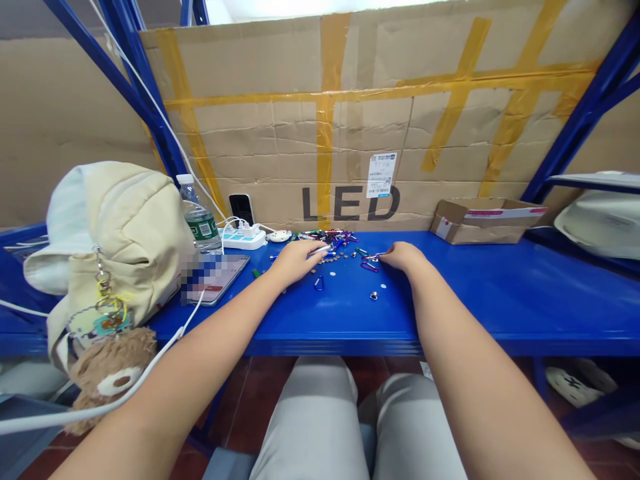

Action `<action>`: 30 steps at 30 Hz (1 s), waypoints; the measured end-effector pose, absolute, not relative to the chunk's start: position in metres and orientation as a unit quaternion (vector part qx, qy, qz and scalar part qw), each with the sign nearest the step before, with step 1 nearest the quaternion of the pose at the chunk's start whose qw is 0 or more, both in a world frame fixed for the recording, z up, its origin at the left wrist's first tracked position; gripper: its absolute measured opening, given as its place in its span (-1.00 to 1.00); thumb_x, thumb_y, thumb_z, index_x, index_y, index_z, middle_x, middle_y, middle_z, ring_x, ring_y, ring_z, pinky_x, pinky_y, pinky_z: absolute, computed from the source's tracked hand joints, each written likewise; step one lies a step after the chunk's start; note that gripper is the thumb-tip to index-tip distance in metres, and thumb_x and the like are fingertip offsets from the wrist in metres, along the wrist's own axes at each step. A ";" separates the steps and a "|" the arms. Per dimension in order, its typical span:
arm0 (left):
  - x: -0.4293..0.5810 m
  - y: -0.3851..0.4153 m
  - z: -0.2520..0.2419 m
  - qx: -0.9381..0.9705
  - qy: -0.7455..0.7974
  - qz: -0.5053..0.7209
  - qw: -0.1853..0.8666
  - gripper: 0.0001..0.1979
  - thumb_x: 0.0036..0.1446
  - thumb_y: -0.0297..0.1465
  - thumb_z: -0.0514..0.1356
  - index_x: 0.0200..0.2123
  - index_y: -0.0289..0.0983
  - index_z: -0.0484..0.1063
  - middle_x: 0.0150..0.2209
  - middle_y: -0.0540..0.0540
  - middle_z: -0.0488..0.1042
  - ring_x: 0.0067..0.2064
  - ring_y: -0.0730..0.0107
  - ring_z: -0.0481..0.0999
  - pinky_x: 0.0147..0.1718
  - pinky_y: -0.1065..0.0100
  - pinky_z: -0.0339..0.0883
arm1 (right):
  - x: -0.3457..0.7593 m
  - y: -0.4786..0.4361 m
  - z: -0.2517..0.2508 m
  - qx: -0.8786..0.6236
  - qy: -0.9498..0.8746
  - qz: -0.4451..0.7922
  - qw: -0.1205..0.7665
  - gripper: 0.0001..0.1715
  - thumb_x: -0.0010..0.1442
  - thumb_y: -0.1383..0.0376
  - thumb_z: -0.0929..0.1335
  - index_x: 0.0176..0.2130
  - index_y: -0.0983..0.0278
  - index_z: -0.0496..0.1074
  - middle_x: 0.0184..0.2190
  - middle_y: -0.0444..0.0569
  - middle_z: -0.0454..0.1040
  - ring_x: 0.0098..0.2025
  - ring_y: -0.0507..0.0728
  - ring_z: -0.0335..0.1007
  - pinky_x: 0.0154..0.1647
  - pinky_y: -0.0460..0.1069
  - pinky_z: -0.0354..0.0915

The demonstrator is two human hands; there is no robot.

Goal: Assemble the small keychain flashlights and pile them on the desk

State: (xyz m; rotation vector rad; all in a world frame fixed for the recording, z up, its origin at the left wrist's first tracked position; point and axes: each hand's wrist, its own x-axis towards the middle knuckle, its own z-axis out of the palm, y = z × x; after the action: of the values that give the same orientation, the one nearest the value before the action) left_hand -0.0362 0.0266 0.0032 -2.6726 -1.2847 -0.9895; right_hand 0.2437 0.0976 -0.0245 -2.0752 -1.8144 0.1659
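My left hand rests low over the blue tabletop, its fingers closed on a slim silver-white stick-like object. To its right, my right hand pinches a small, thin, dark reddish item, too small to make out clearly. Just below those fingertips lies a purple-red carabiner. A blue carabiner sits nearer the front edge, and a small silver metal piece lies to its right. Behind and between the hands is a pile of small coloured metal pieces, with several tiny round discs scattered before it.
On the left stand a cream backpack with a plush bear, a water bottle, a tablet and a white power strip. A cardboard box is at the back right. Taped cardboard walls the rear.
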 end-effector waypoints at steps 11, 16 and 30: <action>-0.036 0.025 0.005 -0.865 -0.401 -0.300 -0.020 -0.73 0.20 -0.29 0.00 -0.15 -0.25 0.41 -0.18 -0.10 0.51 -0.15 0.26 0.47 -0.15 0.27 0.29 | 0.226 0.079 -0.008 -0.714 -0.650 0.024 0.261 -0.66 0.21 0.18 0.21 -0.22 0.38 0.40 -0.27 0.22 0.46 -0.19 0.21 0.40 -0.24 0.02 0.24; -0.033 0.024 0.001 -0.854 -0.415 -0.309 -0.056 -0.77 0.22 -0.32 -0.07 -0.18 -0.29 0.29 -0.31 -0.10 0.45 -0.29 0.33 0.43 -0.26 0.30 0.28 | 0.191 0.061 0.000 -0.555 -0.731 0.062 0.392 -0.85 0.10 0.31 0.30 -0.29 0.34 0.39 -0.35 0.02 0.47 -0.29 0.08 0.37 -0.25 -0.06 0.24; -0.029 0.025 -0.005 -0.858 -0.431 -0.263 -0.096 -0.62 0.18 -0.10 -0.04 -0.47 -0.29 0.27 -0.49 -0.01 0.36 -0.44 0.40 0.31 -0.46 0.39 0.12 | 0.149 0.035 -0.006 -0.356 -0.810 0.325 0.335 -0.70 0.11 0.42 0.22 -0.11 0.36 0.33 -0.46 -0.09 0.46 -0.44 0.00 0.39 -0.39 -0.10 0.30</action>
State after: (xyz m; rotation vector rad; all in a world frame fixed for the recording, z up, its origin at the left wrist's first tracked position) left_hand -0.0290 0.0255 -0.0052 -2.8734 -1.4444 -0.8799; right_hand 0.1489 0.0350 -0.0061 -0.9284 -2.1122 0.8470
